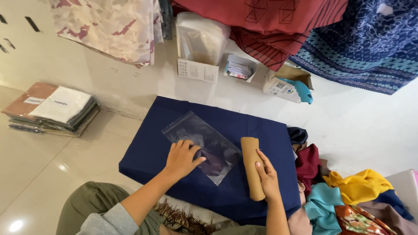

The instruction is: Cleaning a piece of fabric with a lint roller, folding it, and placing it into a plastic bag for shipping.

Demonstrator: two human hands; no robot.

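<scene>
Two hands work: left hand lies flat, fingers spread, on the clear plastic bag; right hand, at three o'clock, clasps the folded tan cloth.

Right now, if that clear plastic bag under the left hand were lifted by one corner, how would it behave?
The clear plastic bag would probably droop: it lies thin, flat and crinkled on the dark blue cloth. It looks empty, so likely very light. Its glossy film may slide easily, which may be why the left hand presses on it, while the right hand rests on the rolled tan fabric.
</scene>
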